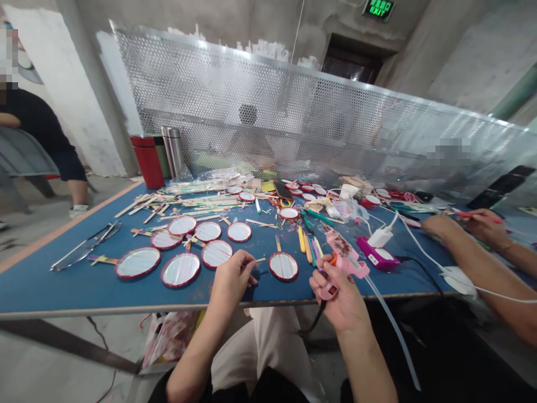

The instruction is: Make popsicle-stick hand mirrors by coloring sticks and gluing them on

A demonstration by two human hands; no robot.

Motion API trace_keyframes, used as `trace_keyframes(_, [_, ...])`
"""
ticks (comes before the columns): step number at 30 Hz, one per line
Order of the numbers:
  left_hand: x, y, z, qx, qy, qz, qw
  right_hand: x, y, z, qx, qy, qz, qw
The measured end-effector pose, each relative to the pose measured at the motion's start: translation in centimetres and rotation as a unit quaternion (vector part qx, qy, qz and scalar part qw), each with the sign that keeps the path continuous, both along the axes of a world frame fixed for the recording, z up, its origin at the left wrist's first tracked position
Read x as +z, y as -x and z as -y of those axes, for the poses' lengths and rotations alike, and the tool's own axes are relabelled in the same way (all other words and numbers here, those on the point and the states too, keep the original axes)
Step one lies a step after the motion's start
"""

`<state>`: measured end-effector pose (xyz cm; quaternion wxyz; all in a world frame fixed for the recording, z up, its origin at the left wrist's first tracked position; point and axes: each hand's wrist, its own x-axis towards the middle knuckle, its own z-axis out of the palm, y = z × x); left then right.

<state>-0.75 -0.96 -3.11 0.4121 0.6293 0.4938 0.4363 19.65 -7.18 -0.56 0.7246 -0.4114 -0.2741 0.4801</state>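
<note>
My left hand [233, 275] is closed in a pinch above the front of the table, and a short thin pale stick [261, 259] pokes out from its fingertips. My right hand [344, 296] is wrapped round the handle of a pink hot glue gun [344, 252], whose nozzle points away toward the table's back. A clear glue stick [394, 330] trails from the gun's rear. Between my hands lies a round red-rimmed disc [283, 266] with a small coloured stick at its top. More such discs, among them a large one [180, 270], lie left of my left hand.
Wooden sticks [210, 201] are heaped toward the back left, near a red tumbler [147, 161]. Folded glasses [86, 246] lie at left. A purple box [377, 254] with a white charger and cables sits right of the gun. A co-worker's hand [489, 229] holds a red pen-like tool.
</note>
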Motion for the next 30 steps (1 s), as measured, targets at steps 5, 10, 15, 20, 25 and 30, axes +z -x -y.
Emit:
trace_keyframes(5, [0.2, 0.0, 0.0, 0.007, 0.015, 0.003, 1.000, -0.2, 0.6, 0.3, 0.029, 0.011, 0.099, 0.995])
trace_keyframes(10, [0.3, -0.1, 0.0, 0.016, 0.026, 0.001, 1.000, -0.8, 1.4, 0.7, 0.077, 0.019, 0.207, 0.975])
trace_keyframes(15, [0.3, -0.2, 0.1, 0.023, 0.030, -0.006, 0.999, -1.8, 1.1, 0.3, 0.082, 0.012, 0.262, 0.962])
trace_keyframes(20, [0.3, -0.2, 0.1, 0.029, 0.026, -0.013, 0.999, -2.6, 0.8, 0.5, 0.085, 0.016, 0.311, 0.947])
trace_keyframes(25, [0.2, -0.1, 0.2, 0.029, 0.020, -0.015, 0.999, -3.3, 0.8, 1.2, 0.072, 0.030, 0.355, 0.932])
trace_keyframes(30, [0.2, -0.2, 0.2, 0.029, 0.012, -0.016, 0.999, -2.9, 1.3, 1.9, 0.072, 0.050, 0.454, 0.887])
